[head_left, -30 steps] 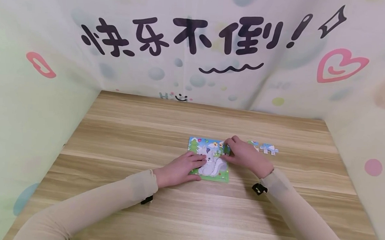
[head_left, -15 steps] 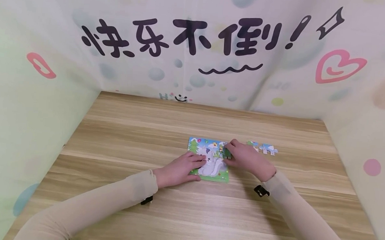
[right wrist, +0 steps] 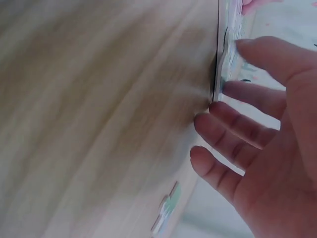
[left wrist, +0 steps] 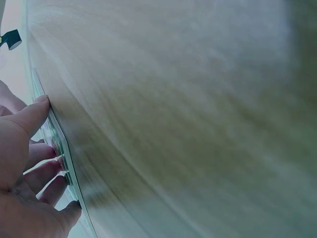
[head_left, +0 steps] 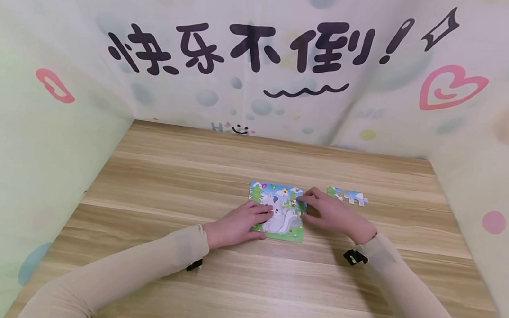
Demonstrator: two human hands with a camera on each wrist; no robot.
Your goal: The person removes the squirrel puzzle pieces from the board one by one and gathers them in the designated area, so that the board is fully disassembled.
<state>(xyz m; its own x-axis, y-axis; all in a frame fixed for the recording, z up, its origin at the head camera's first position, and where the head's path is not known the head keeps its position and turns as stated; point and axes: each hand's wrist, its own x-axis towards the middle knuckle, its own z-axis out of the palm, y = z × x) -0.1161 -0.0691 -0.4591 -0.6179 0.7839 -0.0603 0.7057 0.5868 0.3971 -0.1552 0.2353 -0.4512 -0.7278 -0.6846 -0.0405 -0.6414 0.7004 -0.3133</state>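
Observation:
A nearly square jigsaw puzzle point(head_left: 282, 230) with a grey squirrel, trees and blue sky lies on the wooden table in the head view. My left hand point(head_left: 239, 224) rests on its left side, fingers spread over the picture and thumb along the lower edge. At the upper right side, my right hand point(head_left: 335, 214) holds a puzzle piece point(head_left: 301, 206) between thumb and index finger; the piece juts slightly past the puzzle's right edge. In the right wrist view, the right thumb and index fingertip meet the puzzle edge, while the other fingers hang loosely beside it.
Two loose puzzle pieces lie beyond the right hand: a green and blue piece point(head_left: 334, 192) and a blue and white piece point(head_left: 356, 197). A printed cloth point(head_left: 188, 104) hangs behind the wooden table point(head_left: 185, 175) and along both sides.
The right hand has shifted slightly right and toward the person, its fingers now lower on the puzzle's right side. More of the upper right corner shows. The left hand stays in place.

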